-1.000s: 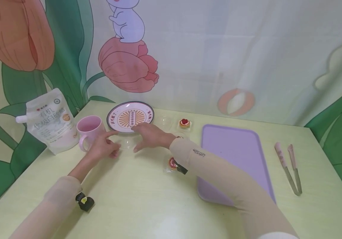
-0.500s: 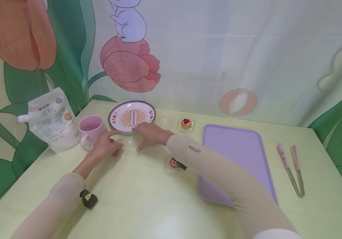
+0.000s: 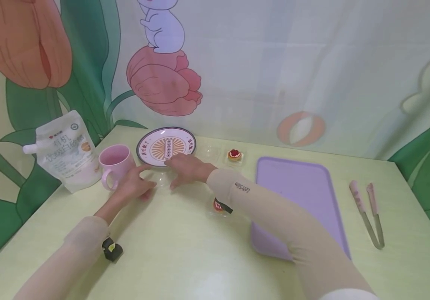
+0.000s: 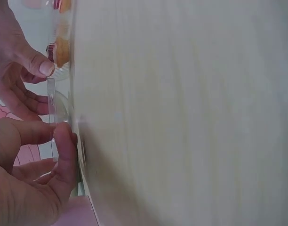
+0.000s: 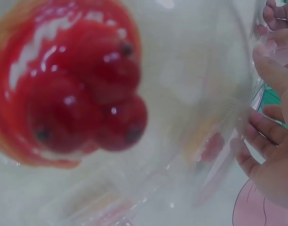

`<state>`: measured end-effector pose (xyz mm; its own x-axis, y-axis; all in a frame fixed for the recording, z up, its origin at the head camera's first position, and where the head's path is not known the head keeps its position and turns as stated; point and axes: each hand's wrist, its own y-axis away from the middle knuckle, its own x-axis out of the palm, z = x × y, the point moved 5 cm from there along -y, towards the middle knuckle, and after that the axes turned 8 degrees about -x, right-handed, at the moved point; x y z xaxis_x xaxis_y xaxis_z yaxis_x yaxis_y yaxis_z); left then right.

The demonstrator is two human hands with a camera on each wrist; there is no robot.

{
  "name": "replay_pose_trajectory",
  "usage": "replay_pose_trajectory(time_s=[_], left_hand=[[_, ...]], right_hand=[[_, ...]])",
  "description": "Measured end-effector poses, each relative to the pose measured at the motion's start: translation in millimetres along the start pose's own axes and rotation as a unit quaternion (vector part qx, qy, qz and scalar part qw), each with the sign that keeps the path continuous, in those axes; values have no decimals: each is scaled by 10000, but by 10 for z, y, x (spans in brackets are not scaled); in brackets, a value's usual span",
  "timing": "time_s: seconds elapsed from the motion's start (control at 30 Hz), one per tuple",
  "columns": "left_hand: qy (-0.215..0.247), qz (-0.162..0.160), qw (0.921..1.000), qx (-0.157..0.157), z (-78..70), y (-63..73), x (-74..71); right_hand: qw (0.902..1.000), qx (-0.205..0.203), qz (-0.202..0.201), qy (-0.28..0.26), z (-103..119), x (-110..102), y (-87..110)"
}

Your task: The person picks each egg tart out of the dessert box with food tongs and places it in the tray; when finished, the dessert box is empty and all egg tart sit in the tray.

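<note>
A clear plastic box piece with a rounded dome [image 3: 162, 178] lies in front of the patterned plate [image 3: 154, 153]. My left hand [image 3: 134, 185] pinches its left side; the left wrist view shows thumb and forefinger either side of the thin clear edge [image 4: 52, 106]. At the opposite side my right hand [image 3: 190, 168] holds it between thumb in front and fingers behind, the thumb right at the corner. Under the right forearm, a small red-topped tart [image 3: 218, 206] in clear plastic is partly covered by the wrist strap; its berries [image 5: 87, 99] fill the right wrist view.
A pink mug [image 3: 115, 162] and a white pouch [image 3: 66, 154] stand left of my left hand. Another clear box [image 3: 209, 152] and a boxed tart [image 3: 234, 155] sit behind my right hand. A purple tray [image 3: 293, 179] and tongs [image 3: 366, 216] lie to the right.
Both hands stay at the clear plastic piece with only slight finger shifts. The view has swung a little left, so things appear slightly further right.
</note>
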<state>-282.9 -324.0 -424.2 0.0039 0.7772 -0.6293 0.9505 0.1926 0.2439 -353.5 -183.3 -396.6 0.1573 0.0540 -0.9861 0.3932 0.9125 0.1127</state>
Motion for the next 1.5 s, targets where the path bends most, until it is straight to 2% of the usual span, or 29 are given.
replay_pose_trajectory(time_s=[0.23,0.4,0.57,0.7,0.8,0.93,1.03,1.2,1.33,1.5], left_hand=[[-120,27,9998,-143,10,-1,24],[-367,108,9990,-236,-38,22,14],[-718,55,9973,-163,-99,73,-19],[-1098,-205,9937,19,-150,164,-65],[-1505,-589,9864,314,-219,245,-104],[-2258,-1117,9643,810,-376,317,-123],[-2599,-1308,9507,1070,-508,337,-106],[-2661,-1235,9433,1552,-700,292,-12],[-2595,-935,9390,2053,-832,212,138],[-2607,-614,9246,2709,-1006,125,361]], right_hand=[[9999,99,49,10,-35,14,24],[9996,252,47,-88,-88,-30,89],[9977,555,67,-395,-158,-100,209],[9968,645,23,-466,-202,-171,322],[9965,696,-36,-472,-242,-245,437],[9953,753,-210,-566,-295,-374,633],[9938,710,-457,-719,-326,-481,776],[9896,747,-803,-934,-381,-600,996],[9866,834,-907,-1073,-430,-614,1178],[9837,882,-1025,-1185,-555,-553,1404]])
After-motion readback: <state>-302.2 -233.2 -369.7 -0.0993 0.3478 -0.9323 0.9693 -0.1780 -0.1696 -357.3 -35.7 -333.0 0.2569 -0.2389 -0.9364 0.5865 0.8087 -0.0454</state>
